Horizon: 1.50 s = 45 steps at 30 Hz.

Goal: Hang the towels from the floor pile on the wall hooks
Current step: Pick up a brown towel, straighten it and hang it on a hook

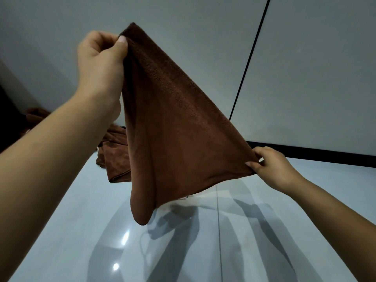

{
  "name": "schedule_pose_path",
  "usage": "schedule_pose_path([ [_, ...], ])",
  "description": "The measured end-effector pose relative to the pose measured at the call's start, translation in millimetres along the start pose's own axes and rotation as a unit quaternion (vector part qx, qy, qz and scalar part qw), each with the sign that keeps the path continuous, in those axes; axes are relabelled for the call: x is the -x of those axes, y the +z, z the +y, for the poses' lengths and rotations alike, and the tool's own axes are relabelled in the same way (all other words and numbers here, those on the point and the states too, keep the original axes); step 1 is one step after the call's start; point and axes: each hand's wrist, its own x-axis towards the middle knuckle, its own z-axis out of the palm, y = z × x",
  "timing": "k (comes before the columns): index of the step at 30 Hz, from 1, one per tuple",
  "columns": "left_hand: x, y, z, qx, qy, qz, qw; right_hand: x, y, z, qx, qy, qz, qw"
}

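A: One brown towel [179, 127] is up in the air; left hand [99, 64] pinches its top corner at 11 o'clock, right hand [270, 165] pinches another at 4 o'clock.

B: Handling?

A: Soft, light, limp; sags between corners. Grip a corner or hem.

B: Count?

A: Floor pile [114, 157] at 9 o'clock: several, folds too tangled to number. No hooks visible.

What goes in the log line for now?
left hand: pinches brown towel top | right hand: pinches its corner | towel pile: on floor | hooks: unseen
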Motion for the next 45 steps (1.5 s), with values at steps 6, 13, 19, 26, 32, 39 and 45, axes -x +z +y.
schedule_pose_path([
  [6, -8.5, -8.1, -9.5, -0.011, -0.028, 0.024, 0.999, -7.5, -14.1, 6.4, -0.134, 0.065, 0.104, 0.983],
  [13, -15.8, -14.9, -23.3, -0.008, -0.068, 0.063, 0.996, -14.5, -41.9, 5.0, -0.548, 0.154, 0.123, 0.813],
  [19, -22.1, -27.1, -37.0, -0.001, -0.115, 0.099, 0.988, -10.0, -59.6, 1.2, -0.623, 0.155, 0.052, 0.765],
  [26, -27.6, -33.5, -41.4, 0.003, -0.124, 0.116, 0.985, -4.8, -65.3, -4.5, -0.577, 0.154, 0.017, 0.802],
  [32, -28.2, -32.8, -44.0, 0.0, -0.122, 0.118, 0.986, -6.2, -71.1, -12.0, -0.601, 0.152, 0.065, 0.782],
  [39, -27.4, -36.3, -49.9, 0.0, -0.137, 0.119, 0.983, -6.6, -78.7, -17.5, -0.58, 0.073, 0.083, 0.807],
  [45, -26.3, -37.9, -52.3, -0.001, -0.143, 0.128, 0.981, -4.2, -76.4, -25.7, -0.141, -0.014, 0.217, 0.966],
])
